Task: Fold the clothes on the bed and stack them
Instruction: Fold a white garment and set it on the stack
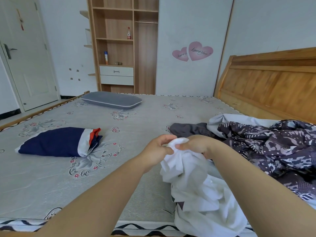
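Both hands meet above the near right part of the bed [119, 194], and both have hold of the same white garment [196, 185]. The left hand [156, 151] has its fingers curled, pinching a bunched top edge of the cloth between thumb and fingers; the right hand [196, 145] grips the same bunch from the other side, its fingers wrapped into the fabric so that the two hands nearly touch. The garment hangs down from that grip in loose crumpled folds — its lower part spills onto the mattress near the front edge.

Just right of the hands lies a heap of unfolded clothes: a dark patterned fabric [273, 151] in purple and grey fills the right side, a pale blue-grey piece [239, 121] shows behind it, and a dark grey garment [188, 129] lies flat at the heap's left end, just beyond the hands.

On the left side of the bed, well apart from the heap, sits a folded navy garment [56, 142] with white and red bands at its right end. At the far edge of the mattress rests a grey pillow [112, 100].

The wooden headboard [273, 82] stands at the far right. Beyond the bed, a wooden shelf unit [119, 45] holds a red-capped bottle [129, 33] and a blue spray can [106, 57] — pink heart stickers [193, 51] mark the wall to its right, and a white door [25, 57] stands at the far left.
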